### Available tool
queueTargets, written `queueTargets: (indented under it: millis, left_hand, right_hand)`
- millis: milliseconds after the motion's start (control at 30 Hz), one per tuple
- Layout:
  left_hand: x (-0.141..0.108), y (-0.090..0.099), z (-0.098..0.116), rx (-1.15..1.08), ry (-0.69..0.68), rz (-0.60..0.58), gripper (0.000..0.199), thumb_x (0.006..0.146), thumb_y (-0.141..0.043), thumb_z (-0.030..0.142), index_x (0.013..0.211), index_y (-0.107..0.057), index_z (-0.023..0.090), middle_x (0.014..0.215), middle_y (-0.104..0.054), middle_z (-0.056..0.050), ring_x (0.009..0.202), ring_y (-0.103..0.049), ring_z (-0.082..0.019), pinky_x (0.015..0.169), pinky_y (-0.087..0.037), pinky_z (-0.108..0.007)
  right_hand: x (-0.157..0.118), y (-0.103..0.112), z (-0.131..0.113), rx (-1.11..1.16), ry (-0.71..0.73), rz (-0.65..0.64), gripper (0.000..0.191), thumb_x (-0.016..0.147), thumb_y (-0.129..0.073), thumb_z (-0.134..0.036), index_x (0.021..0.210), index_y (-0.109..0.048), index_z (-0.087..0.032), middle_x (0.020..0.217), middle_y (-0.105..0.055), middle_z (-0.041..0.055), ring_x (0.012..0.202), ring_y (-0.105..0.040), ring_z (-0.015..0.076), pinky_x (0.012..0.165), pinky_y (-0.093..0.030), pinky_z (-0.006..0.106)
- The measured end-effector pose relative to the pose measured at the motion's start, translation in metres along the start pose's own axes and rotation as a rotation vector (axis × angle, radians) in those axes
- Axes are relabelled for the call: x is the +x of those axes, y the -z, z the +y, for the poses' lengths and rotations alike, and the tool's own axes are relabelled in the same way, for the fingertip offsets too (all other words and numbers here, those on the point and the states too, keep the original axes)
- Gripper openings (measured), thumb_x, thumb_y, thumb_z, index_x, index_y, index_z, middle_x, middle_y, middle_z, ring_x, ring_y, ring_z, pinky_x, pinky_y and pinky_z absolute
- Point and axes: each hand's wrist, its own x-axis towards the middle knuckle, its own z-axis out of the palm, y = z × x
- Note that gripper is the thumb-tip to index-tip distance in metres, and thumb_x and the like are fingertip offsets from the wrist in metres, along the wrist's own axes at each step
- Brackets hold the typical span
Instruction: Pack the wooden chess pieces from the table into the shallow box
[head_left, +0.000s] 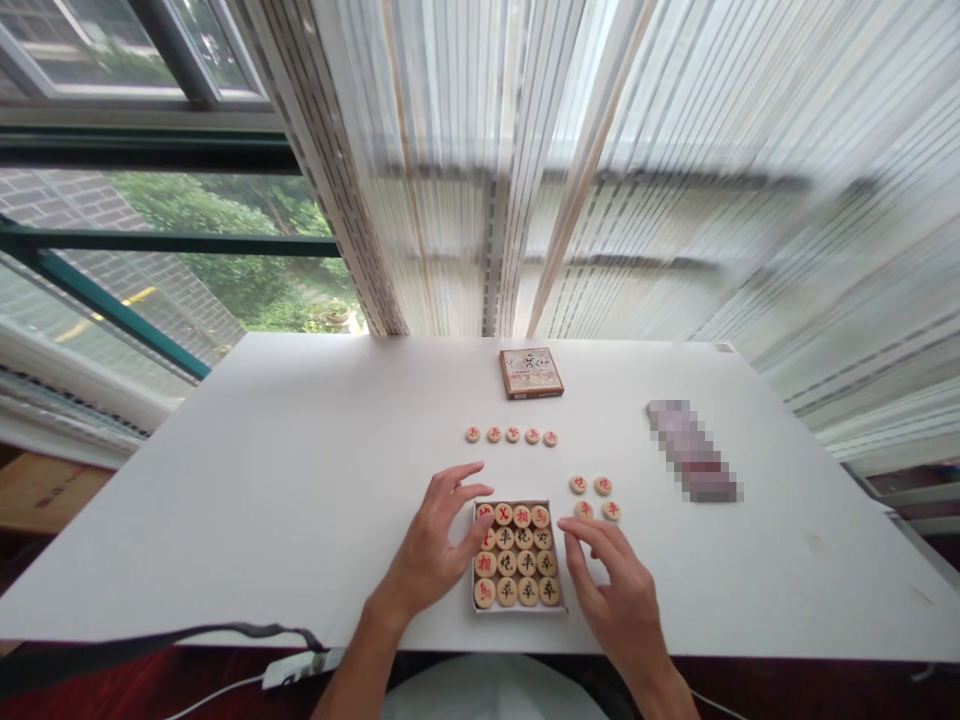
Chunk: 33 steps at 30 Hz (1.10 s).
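Observation:
A shallow square box [520,610] near the front edge of the table holds rows of round wooden Chinese chess pieces [526,563], marked in red or black. My left hand [442,545] is at the box's left side with fingers spread, its thumb over the red pieces in the upper left corner and covering part of them. Just off the box's right edge, my right hand [619,585] has its thumb and index fingertips close together, with no piece visible between them. Beyond that hand lie two red cannon pieces [577,484] and two red chariot pieces [612,510].
Several red soldier pieces [513,435] form a row farther back on the white table [300,480]. Behind them lies a flat printed box lid [531,373]. A pixelated object [694,450] rests at the right. Striped curtains [637,200] and a window border the far edge.

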Motion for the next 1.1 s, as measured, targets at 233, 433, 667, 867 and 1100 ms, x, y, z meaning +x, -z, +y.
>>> queueTargets:
  millis: [233, 433, 667, 867, 1100]
  left_hand:
    - [0.073, 0.020, 0.003, -0.112, -0.066, 0.120, 0.024, 0.097, -0.059, 0.029, 0.120, -0.063, 0.023, 0.137, -0.059, -0.009, 0.130, -0.054, -0.025, 0.108, -0.049, -0.045]
    - [0.140, 0.009, -0.019, -0.202, -0.054, 0.237, 0.028, 0.101, -0.051, 0.036, 0.117, -0.064, 0.017, 0.121, -0.068, -0.010, 0.110, -0.066, -0.020, 0.095, -0.056, -0.036]
    - [0.142, -0.004, -0.072, -0.055, -0.091, 0.185, 0.019, 0.095, -0.060, 0.032, 0.101, -0.070, 0.017, 0.103, -0.073, -0.008, 0.092, -0.067, -0.020, 0.079, -0.056, -0.032]
    - [0.111, -0.001, -0.079, 0.030, -0.148, 0.231, 0.012, 0.093, -0.061, 0.028, 0.095, -0.068, 0.019, 0.095, -0.070, -0.007, 0.086, -0.061, -0.019, 0.073, -0.050, -0.031]
    - [0.094, -0.002, -0.075, 0.049, -0.128, 0.238, 0.015, 0.094, -0.059, 0.029, 0.088, -0.068, 0.018, 0.075, -0.067, -0.002, 0.063, -0.056, -0.013, 0.061, -0.047, -0.024]
  right_hand:
    - [-0.007, 0.002, 0.013, 0.105, -0.035, 0.059, 0.017, 0.097, -0.055, -0.016, 0.106, -0.070, -0.020, 0.091, -0.072, 0.0060, 0.072, -0.067, 0.0162, 0.068, -0.057, 0.029]
    - [-0.013, 0.002, 0.019, 0.116, -0.051, 0.042, 0.018, 0.098, -0.055, -0.018, 0.107, -0.070, -0.018, 0.083, -0.072, 0.0046, 0.064, -0.064, 0.0144, 0.064, -0.056, 0.026]
    - [-0.012, 0.027, 0.042, 0.007, -0.045, 0.161, 0.016, 0.096, -0.059, -0.021, 0.109, -0.070, -0.021, 0.087, -0.070, 0.0037, 0.061, -0.057, 0.0136, 0.066, -0.053, 0.029]
    - [-0.002, 0.036, 0.066, -0.095, -0.168, 0.108, 0.021, 0.097, -0.060, -0.032, 0.114, -0.065, -0.022, 0.098, -0.068, 0.0065, 0.071, -0.059, 0.0180, 0.064, -0.053, 0.031]
    - [-0.001, 0.029, 0.074, -0.147, -0.135, 0.049, 0.018, 0.096, -0.058, -0.028, 0.113, -0.061, -0.022, 0.106, -0.064, 0.0090, 0.076, -0.061, 0.0200, 0.064, -0.052, 0.034]
